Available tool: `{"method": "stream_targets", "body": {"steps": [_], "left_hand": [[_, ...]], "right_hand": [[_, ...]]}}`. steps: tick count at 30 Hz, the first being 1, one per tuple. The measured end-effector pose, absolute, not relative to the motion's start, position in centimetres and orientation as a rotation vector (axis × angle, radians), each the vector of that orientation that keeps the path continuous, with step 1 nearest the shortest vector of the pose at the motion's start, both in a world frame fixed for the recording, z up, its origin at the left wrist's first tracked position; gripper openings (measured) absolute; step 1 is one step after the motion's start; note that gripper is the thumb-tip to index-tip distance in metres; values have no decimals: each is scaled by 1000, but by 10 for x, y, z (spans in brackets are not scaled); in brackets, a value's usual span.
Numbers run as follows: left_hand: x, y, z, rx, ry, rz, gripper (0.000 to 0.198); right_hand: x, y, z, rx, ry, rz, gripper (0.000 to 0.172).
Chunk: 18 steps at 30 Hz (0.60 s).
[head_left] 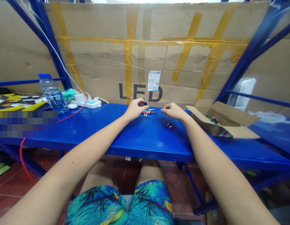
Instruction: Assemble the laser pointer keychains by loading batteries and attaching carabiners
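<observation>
Toward the back of the blue table (98, 125), my left hand (135, 108) is closed round a small shiny purple carabiner (145, 102). Just beneath its fingertips lies a little pile of metallic carabiners (150, 111), red and silver ones among them. My right hand (172, 111) hovers to the right of the pile, thumb and fingers curled together; whatever they may hold is too small to make out. Nearer to me, below that hand, a single red and blue carabiner (170, 126) lies apart on the tabletop.
An open cardboard box (220, 129) with small coloured items stands on the right. At left are a water bottle (53, 97), a white power strip (90, 103), a white mouse (72, 106) and a red cable (74, 114). Large taped cardboard (102, 65) forms the back.
</observation>
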State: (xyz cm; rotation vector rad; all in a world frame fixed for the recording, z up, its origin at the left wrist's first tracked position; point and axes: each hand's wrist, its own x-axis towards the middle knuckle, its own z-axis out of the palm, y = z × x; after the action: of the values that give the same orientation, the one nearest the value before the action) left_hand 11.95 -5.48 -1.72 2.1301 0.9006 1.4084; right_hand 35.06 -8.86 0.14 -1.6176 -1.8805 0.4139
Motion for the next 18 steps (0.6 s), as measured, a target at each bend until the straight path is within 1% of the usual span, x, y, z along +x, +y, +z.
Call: {"method": "stream_targets", "body": {"steps": [2, 5, 7, 10, 13, 15, 18], "left_hand": [[121, -55, -17, 2091, 879, 1394, 14], [122, -58, -16, 2041, 837, 1330, 13], [122, -61, -15, 2019, 819, 1284, 14], [122, -63, -15, 2020, 781, 1219, 19], [122, -59, -18, 2062, 692, 1154, 26], [124, -54, -20, 2025, 650, 1117, 34], [125, -49, -21, 1742, 595, 1086, 58]], "right_hand": [[340, -91, 0, -1423, -1861, 527, 16], [326, -94, -2, -1144, -1908, 602, 19], [320, -95, -3, -1036, -1923, 629, 20], [314, -96, -5, -980, -1908, 734, 17], [313, -96, -8, -1024, -1902, 823, 15], [313, -97, -9, -1074, -1920, 800, 17], [312, -97, -11, -1138, -1895, 760, 22]]}}
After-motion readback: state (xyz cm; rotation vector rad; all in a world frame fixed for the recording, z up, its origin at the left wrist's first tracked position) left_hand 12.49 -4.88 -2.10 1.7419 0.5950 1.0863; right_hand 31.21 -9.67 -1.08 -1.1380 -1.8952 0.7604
